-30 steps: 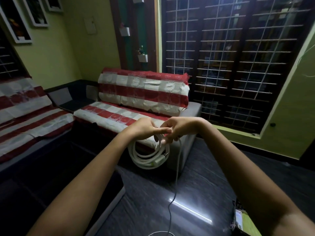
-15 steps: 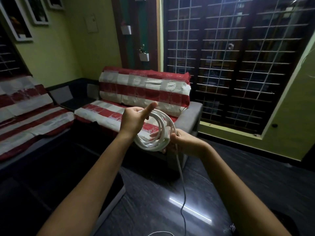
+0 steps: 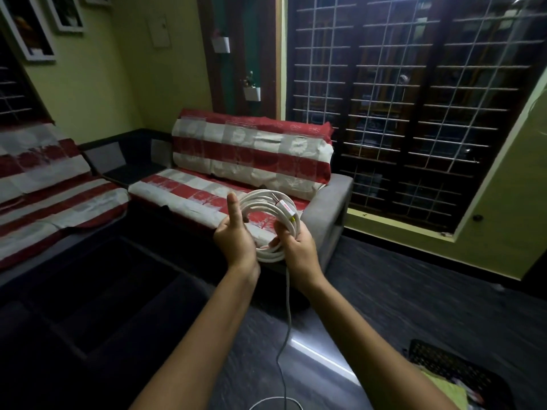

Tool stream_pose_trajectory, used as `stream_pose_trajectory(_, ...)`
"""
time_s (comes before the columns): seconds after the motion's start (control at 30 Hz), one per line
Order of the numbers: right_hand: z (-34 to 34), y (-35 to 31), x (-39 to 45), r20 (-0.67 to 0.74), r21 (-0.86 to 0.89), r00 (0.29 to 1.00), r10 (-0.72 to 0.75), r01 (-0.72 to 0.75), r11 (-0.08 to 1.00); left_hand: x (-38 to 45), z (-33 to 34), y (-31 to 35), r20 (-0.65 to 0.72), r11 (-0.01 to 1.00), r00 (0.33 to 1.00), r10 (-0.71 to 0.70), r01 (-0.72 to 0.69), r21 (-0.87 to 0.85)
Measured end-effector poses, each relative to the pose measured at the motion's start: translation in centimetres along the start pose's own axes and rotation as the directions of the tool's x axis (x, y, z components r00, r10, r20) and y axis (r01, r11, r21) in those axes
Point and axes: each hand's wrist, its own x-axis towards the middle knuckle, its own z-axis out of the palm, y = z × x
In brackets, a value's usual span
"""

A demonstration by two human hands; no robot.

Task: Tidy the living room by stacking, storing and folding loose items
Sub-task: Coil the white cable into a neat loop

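Observation:
A coil of white cable (image 3: 268, 204) is held upright in front of me, a plug with a red label at its top right. My left hand (image 3: 235, 238) grips the coil's left side with the thumb raised. My right hand (image 3: 297, 247) holds its lower right, fingers curled round the loops. A loose tail of the cable (image 3: 285, 335) hangs from the coil down to the dark floor, where it curves at the bottom edge.
A grey sofa with a red and white striped cover (image 3: 251, 161) stands behind the hands; a second covered sofa (image 3: 44, 184) is at the left. A dark low table (image 3: 97, 306) lies lower left. A dark basket (image 3: 453, 377) sits lower right. Grilled windows (image 3: 414, 99) fill the back.
The coil has gone from hanging below my hands to standing upright between them. My right hand dropped under the coil's right side, and both hands shifted slightly right.

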Motion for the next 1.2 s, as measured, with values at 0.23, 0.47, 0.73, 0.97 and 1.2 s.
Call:
stream_pose_trajectory(0.23, -2.2, -0.6, 1.9, 0.149, -0.437, 0.989, 0.011, 0.056, 0.898, 1.0, -3.2, -1.8, 0.191, 0.883, 0.962, 0.194, -0.256, 0.393)
stream_pose_trajectory(0.47, -1.2, -4.1, 3.1, 0.567, -0.812, 0.755, 0.330, 0.446, 0.376, 3.4, -2.9, 2.1, 0.925, 0.034, 0.376, -0.045, -0.925, 0.378)
stream_pose_trajectory(0.73, -1.2, -4.1, 4.1, 0.568, -0.823, 0.652, 0.503, 0.453, 0.342, 4.1, -2.5, -0.2, 0.765, 0.520, 0.446, -0.465, -0.562, 0.644)
stream_pose_trajectory(0.97, -3.0, -5.2, 4.8, 0.502, -0.860, 0.546, 0.670, 0.237, 0.451, 3.0, -2.0, 3.1, 0.796, 0.543, 0.362, -0.486, -0.588, 0.599)
stream_pose_trajectory(1.2, -4.7, -6.0, 5.5, 0.642, -0.726, 0.515, 0.567, 0.173, 0.665, 2.8, -2.4, 4.1, 0.814, 0.722, 0.463, -0.351, -0.421, 0.550)
